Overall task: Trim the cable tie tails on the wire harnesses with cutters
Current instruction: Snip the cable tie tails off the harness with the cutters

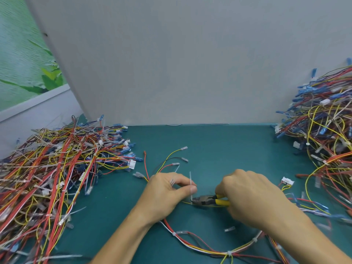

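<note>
Working low at the centre of a teal counter (219,145), in front of a plain grey panel (171,63). Pinching a pale cable tie tail (190,180) between thumb and forefinger of the left hand (165,197), with the tail standing upright above the fingertips and the other fingers curled beneath. Gripping yellow-handled cutters (206,200) in the right hand (251,197), fingers wrapped round the handles, dark nose pointing left. Holding the cutter tips right at the foot of the tail, just beside the left thumb, where the tie meets a thin yellow wire; hard to tell whether the blades touch the plastic or only bracket it. Trailing from under the left wrist toward the near edge, then curving right beneath the right forearm: the wire harness (190,242) of red, white and yellow leads, bound at intervals by small white ties. Fanning out beyond the left hand: its loose ends, tipped with clear-sleeved terminals. Heaped along the left of the counter: the left heap (57,168) of tangled harnesses, with many long pale tie tails sticking out. Stacked at the right against the panel: the right heap (323,130), thick with blue terminals and white connectors. Showing at far left, past the panel edge: a poster (24,69) of green leaves.
</note>
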Motion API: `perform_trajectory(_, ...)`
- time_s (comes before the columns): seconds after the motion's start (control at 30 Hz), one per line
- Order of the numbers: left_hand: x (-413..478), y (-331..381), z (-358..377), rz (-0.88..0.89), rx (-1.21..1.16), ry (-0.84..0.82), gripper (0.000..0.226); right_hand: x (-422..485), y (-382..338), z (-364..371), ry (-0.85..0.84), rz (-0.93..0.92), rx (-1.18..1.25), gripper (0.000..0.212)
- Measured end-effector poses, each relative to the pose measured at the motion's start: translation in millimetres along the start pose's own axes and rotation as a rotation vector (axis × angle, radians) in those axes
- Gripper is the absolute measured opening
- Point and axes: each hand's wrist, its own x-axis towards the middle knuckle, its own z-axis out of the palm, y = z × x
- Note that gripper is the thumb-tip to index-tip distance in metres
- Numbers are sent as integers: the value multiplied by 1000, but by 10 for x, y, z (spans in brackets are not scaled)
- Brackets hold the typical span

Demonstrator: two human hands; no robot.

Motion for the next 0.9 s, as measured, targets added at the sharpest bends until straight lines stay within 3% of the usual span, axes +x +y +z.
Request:
perform_trajectory(0.4,16,-55,-27,24,-45,50,10,0,23,16,-23,37,45,7)
perform_trajectory(0.53,16,-40,-48,57,-17,37,17,-72,196,-66,-115,185,68,11)
perform_trajectory(0.63,5,-19,-45,14,-60,-26,27,-160,350,-179,-245,272,94,27)
perform_trajectory(0.77,-15,-2,-70,7,-79,-90,23,-227,382,-212,-403,345,184,44)
perform_trajectory(0.9,-15,0,-68,0,-69,-149,23,-193,393,-99,-358,390,182,33)
